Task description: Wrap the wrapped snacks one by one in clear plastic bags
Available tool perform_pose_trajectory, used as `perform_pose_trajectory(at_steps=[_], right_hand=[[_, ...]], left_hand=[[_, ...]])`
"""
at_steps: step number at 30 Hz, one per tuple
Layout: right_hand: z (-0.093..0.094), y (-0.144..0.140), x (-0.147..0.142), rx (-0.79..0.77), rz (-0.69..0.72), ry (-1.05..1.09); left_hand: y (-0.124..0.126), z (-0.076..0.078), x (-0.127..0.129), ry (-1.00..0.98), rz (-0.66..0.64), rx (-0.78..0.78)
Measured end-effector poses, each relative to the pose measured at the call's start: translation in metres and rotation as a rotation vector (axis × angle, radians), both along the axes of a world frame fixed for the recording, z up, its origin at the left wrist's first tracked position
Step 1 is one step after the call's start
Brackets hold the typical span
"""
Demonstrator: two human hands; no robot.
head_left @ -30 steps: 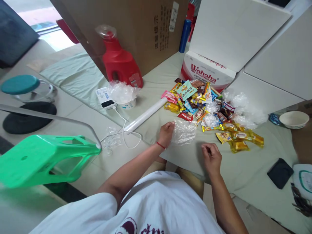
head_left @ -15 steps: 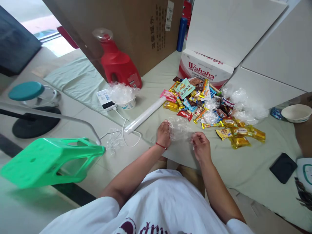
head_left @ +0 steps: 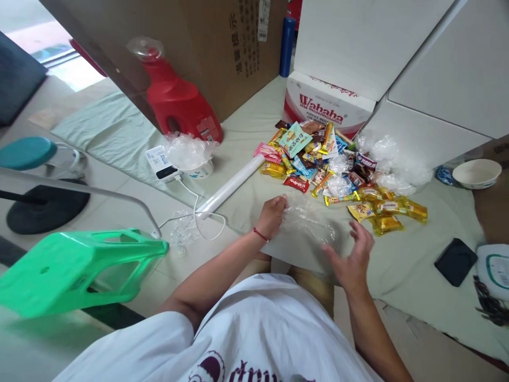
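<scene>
My left hand [head_left: 272, 215] pinches one edge of a clear plastic bag [head_left: 306, 223] that lies on the pale green mat [head_left: 401, 265]. My right hand [head_left: 352, 260] is spread with fingers apart at the bag's other end, touching or just over it. Right behind the bag lies a heap of wrapped snacks [head_left: 318, 156], with yellow packets [head_left: 384, 215] to the right of it. A white roll [head_left: 230, 185] lies to the left of my left hand.
A green plastic stool [head_left: 75, 268] lies tipped at the left. A red detergent jug [head_left: 175, 101], a big cardboard box [head_left: 191, 48] and a Wahaha carton [head_left: 324, 106] stand behind. A bowl with plastic [head_left: 191, 156], a power bank with cable [head_left: 161, 164], crumpled clear bags [head_left: 393, 170], a white bowl [head_left: 476, 174] and a black phone [head_left: 455, 261] lie around.
My right hand came in to the bag beside my left hand, then drew away to the right and opened flat. The bag now lies stretched out between both hands.
</scene>
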State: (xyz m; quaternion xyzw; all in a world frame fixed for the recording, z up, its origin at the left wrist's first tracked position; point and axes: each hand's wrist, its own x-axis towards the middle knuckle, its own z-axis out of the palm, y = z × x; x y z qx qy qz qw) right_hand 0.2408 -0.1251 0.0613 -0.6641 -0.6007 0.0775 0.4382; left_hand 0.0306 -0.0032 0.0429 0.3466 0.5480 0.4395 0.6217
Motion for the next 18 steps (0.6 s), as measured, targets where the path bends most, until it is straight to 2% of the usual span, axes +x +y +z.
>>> perform_pose_trajectory(at_steps=[3, 6, 9, 12, 14, 16, 18], right_hand=[[0.004, 0.042, -0.021, 0.006, 0.197, -0.315], [0.000, 0.073, -0.030, -0.072, 0.350, -0.277], [-0.002, 0.080, -0.024, -0.161, 0.340, 0.079], [-0.001, 0.072, -0.006, -0.325, 0.167, 0.668], [-0.001, 0.064, 0.006, -0.414, 0.042, 0.978], [-0.004, 0.056, 0.015, -0.469, -0.043, 1.139], [-0.007, 0.049, 0.018, -0.490, -0.106, 1.203]], left_hand=[[-0.007, 0.010, 0.007, -0.028, -0.062, -0.060], [-0.011, 0.014, 0.001, 0.040, -0.139, 0.002], [-0.005, 0.010, -0.016, 0.089, -0.089, 0.010], [0.009, 0.005, -0.035, 0.032, 0.027, -0.117], [0.017, 0.005, -0.045, 0.027, 0.069, -0.168], [0.018, 0.007, -0.049, 0.051, 0.102, -0.172], [0.006, 0.012, -0.045, 0.052, 0.079, -0.180]])
